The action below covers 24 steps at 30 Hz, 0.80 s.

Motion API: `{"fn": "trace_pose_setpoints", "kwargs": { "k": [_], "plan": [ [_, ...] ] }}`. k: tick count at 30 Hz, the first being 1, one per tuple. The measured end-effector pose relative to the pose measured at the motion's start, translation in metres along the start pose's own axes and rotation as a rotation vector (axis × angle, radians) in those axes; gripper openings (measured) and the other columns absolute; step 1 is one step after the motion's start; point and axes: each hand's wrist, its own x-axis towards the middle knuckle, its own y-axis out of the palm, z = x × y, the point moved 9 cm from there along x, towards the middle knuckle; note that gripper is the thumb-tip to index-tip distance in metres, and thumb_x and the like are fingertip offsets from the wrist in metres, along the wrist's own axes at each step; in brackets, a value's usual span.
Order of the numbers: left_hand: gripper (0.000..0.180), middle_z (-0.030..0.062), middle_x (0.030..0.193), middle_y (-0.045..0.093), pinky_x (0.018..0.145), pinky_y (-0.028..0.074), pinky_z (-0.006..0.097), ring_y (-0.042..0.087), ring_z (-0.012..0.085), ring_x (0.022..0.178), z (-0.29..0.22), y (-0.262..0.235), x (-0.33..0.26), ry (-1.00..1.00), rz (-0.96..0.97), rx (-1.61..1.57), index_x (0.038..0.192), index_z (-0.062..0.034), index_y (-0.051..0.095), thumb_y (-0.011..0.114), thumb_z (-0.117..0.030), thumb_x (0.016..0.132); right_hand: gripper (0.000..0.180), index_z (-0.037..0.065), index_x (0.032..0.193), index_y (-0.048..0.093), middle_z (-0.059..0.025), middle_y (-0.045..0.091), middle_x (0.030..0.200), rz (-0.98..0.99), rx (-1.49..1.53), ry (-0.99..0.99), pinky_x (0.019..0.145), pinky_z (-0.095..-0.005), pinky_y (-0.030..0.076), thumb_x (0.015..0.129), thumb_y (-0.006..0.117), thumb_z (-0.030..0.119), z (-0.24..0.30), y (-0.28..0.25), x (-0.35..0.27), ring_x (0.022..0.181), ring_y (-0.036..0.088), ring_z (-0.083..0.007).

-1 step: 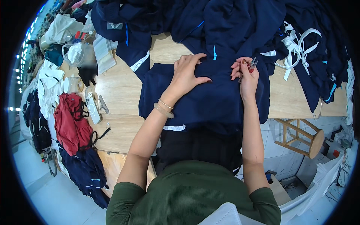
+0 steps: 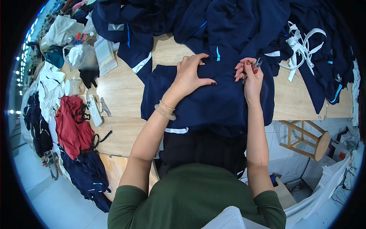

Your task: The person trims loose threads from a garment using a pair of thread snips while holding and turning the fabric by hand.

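Note:
A navy garment [image 2: 206,103] lies spread on the table in front of me, its near edge hanging over the table's edge. My left hand [image 2: 189,73] rests on its upper left part, thumb and fingers spread apart in a wide curve. At the garment's upper right, my right hand [image 2: 250,76] is closed around small thread snips [image 2: 257,66] with red on them; the metal blades point up and away. The fingertips of that hand come close to the cloth, and I cannot tell if they touch it.
More navy garments [image 2: 244,26] with light blue strips are heaped at the back. White tapes [image 2: 303,49] lie right. On the left are a phone [image 2: 94,109], a red bag [image 2: 73,126] and a plastic bag [image 2: 82,55]. A wooden stool [image 2: 305,140] stands at the lower right.

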Motion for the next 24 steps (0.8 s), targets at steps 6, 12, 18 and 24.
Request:
{"fn": "trace_pose_setpoints", "kwargs": {
  "k": [6, 12, 18, 24],
  "plan": [
    [0.034, 0.0111, 0.084, 0.073, 0.073, 0.052, 0.028, 0.066, 0.0211, 0.073, 0.006, 0.017, 0.005, -0.176, 0.488, -0.306, 0.101, 0.0003, 0.074, 0.080, -0.027, 0.081, 0.024, 0.000, 0.101, 0.059, -0.0100, 0.064, 0.083, 0.039, 0.021, 0.003, 0.054, -0.0224, 0.050, 0.104, 0.047, 0.020, 0.003, 0.007, 0.005, 0.063, 0.061, -0.0123],
    [0.028, 0.0032, 0.091, 0.072, 0.079, 0.052, 0.021, 0.063, 0.0072, 0.083, -0.015, 0.020, -0.016, -0.406, 0.571, -1.033, 0.106, 0.0055, 0.070, 0.078, -0.007, 0.082, 0.025, 0.001, 0.103, 0.061, -0.0079, 0.064, 0.086, 0.101, 0.010, 0.059, 0.064, -0.0228, 0.052, 0.104, 0.050, 0.023, 0.007, 0.038, 0.003, 0.071, 0.063, -0.0121],
    [0.031, 0.0067, 0.101, 0.071, 0.084, 0.053, 0.022, 0.065, 0.0084, 0.088, -0.011, -0.001, -0.025, -0.471, 0.342, -1.007, 0.114, 0.0071, 0.066, 0.072, -0.001, 0.084, 0.016, -0.001, 0.097, 0.067, -0.0055, 0.064, 0.086, 0.162, -0.342, -0.086, 0.065, -0.0202, 0.048, 0.097, 0.059, 0.013, 0.060, 0.057, -0.019, 0.071, 0.061, -0.0102],
    [0.026, 0.0022, 0.093, 0.070, 0.080, 0.051, 0.021, 0.062, 0.0066, 0.086, -0.029, -0.012, -0.017, -0.306, 0.267, -0.830, 0.109, 0.0055, 0.068, 0.072, -0.004, 0.084, 0.012, 0.000, 0.086, 0.064, -0.0066, 0.055, 0.077, 0.176, -0.758, -0.468, 0.054, -0.0246, 0.044, 0.079, 0.074, -0.001, 0.110, 0.099, -0.055, 0.061, 0.058, -0.0153]
  ]
}}
